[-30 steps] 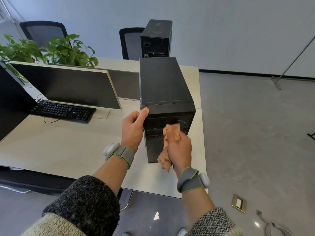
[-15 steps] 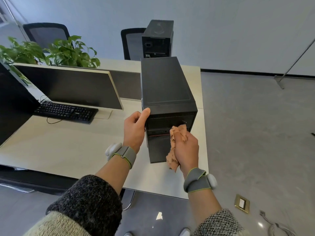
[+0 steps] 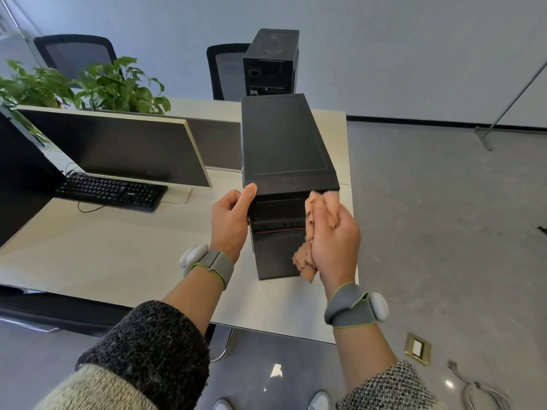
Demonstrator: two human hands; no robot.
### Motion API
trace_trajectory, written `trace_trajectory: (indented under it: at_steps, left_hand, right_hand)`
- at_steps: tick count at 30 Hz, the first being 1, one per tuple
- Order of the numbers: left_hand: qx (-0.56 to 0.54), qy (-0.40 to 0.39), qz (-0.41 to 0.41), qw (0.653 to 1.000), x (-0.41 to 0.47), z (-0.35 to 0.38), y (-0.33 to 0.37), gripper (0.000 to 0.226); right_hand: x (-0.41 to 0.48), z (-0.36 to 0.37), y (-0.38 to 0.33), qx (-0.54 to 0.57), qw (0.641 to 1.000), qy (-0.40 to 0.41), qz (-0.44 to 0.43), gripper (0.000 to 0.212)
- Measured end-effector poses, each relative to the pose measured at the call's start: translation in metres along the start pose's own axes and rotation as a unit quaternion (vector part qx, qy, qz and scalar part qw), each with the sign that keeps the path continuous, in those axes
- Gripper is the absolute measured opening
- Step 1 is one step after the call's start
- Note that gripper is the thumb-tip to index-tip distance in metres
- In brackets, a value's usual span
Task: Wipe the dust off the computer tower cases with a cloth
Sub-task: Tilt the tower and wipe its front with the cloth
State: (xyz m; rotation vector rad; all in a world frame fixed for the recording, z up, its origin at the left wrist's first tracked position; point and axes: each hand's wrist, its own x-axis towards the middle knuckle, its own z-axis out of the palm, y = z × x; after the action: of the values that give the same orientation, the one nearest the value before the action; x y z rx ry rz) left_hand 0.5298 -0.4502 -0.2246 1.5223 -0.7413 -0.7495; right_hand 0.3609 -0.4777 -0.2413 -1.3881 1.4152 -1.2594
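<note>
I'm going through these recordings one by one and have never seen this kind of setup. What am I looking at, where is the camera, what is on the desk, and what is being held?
There is no robot here. A person wears one wide-angle camera on the head, so the single view looks down at their own two hands. Each wrist carries a grey band. On the pale desk a black computer tower stands upright near the right edge. The left hand grips its upper front left corner, thumb at the top edge. The right hand holds a crumpled pinkish cloth against the right part of the front panel. A second tower stands further back; its base is hidden. To the left are a monitor, a black keyboard and leafy plants.
</note>
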Motion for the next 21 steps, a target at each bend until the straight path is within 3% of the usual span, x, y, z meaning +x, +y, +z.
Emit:
trace_trajectory:
  at_steps: [3, 10, 16, 21]
  left_hand:
    - [0.003, 0.003, 0.0, 1.0, 0.0, 0.001, 0.0, 0.052]
    - [0.0, 0.002, -0.007, 1.0, -0.002, -0.001, 0.003, 0.055]
    - [-0.006, 0.004, -0.004, 1.0, -0.003, 0.002, 0.005, 0.054]
    - [-0.002, 0.003, 0.001, 1.0, -0.002, 0.0, 0.005, 0.056]
  right_hand:
    - [0.01, -0.001, -0.012, 0.003, 0.998, 0.026, -0.053, 0.024]
    - [-0.004, 0.001, 0.041, -0.013, 0.996, -0.04, 0.076, 0.028]
    - [0.015, -0.008, 0.004, -0.007, 0.996, 0.067, -0.05, 0.02]
    - [0.007, -0.002, 0.045, -0.021, 0.999, 0.012, 0.043, 0.023]
